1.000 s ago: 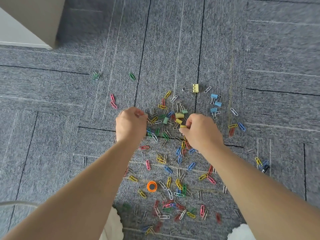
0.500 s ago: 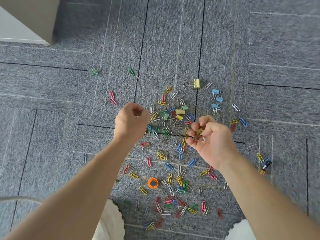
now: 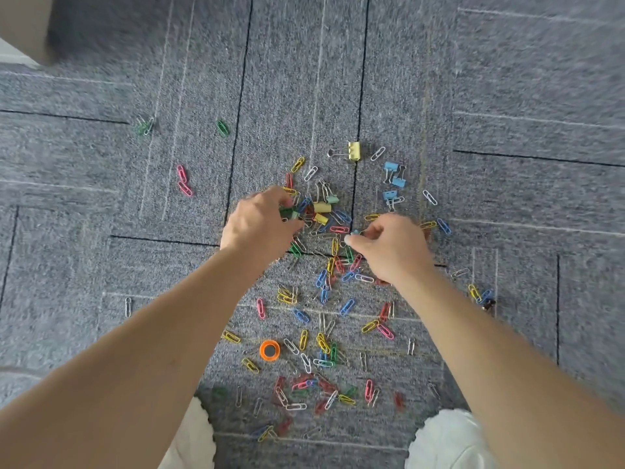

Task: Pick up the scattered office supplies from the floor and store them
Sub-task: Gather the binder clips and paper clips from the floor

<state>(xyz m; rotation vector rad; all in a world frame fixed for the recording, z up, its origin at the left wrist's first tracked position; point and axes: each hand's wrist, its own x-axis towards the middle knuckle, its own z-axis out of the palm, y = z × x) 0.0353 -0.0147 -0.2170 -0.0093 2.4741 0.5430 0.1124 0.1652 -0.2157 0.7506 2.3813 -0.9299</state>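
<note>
Head view, looking down at grey carpet (image 3: 507, 79). Paper clips (image 3: 333, 262) of many colours are strewn across it, thickest between and just beyond the two hands, thinner toward the person's knees.

Left hand (image 3: 260, 225): fingers curled inward, thumb closing over green clips (image 3: 286, 212) bunched at the fingertips. How many it holds I cannot tell.

Right hand (image 3: 392, 248): fingers curled, thumb and forefinger pinched on a small blue clip (image 3: 355, 231) right at the edge of the pile (motion blur here, so the hold is hard to read).

Outliers: a yellow binder clip (image 3: 353, 151) and blue binder clips (image 3: 394, 174) beyond the hands, an orange ring (image 3: 269, 350) nearer the knees.

Step in hand, as I judge it: gathering from the dense centre. To do it well:
- Bank each pick in the palm under the curled fingers and pinch with thumb and forefinger only, so the held clips do not spill.
- Clips lie flat in the pile of the carpet; lift one end with a fingertip rather than press down.
- Tangled clips come up in chains; lift slowly.
- Clear the centre first, then sweep for strays.
- No container shows in this view, so empty the hands before they overfill.

Writing or brands: none readable anywhere.
</note>
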